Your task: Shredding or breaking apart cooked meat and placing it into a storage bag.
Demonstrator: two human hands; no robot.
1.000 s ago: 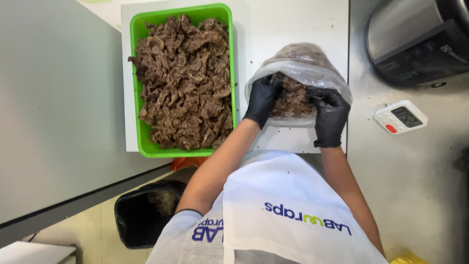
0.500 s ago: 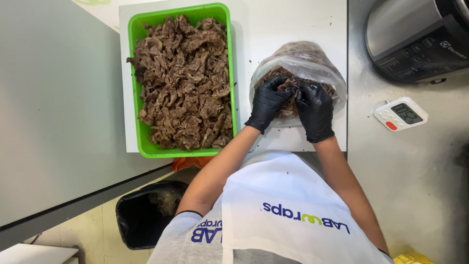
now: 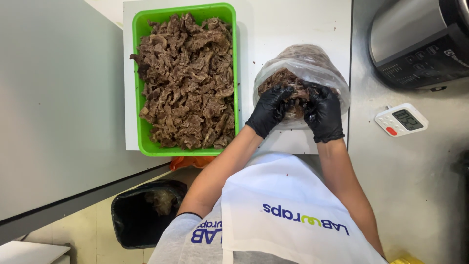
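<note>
Black-gloved left hand (image 3: 267, 110) and right hand (image 3: 323, 113) grip meat in a plastic bag (image 3: 312, 61) (partly filled), green tray (image 3: 233, 58) heaped.

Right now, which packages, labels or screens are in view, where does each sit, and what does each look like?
Clear plastic bag: on the white board, part filled with brown shredded meat, both black-gloved hands at its mouth.
Small timer: on the steel counter at right, white, dark screen, red button.
Control panel: on the steel appliance, top right, black with pale markings.
Apron print: white apron, blue and yellow lettering.
</note>
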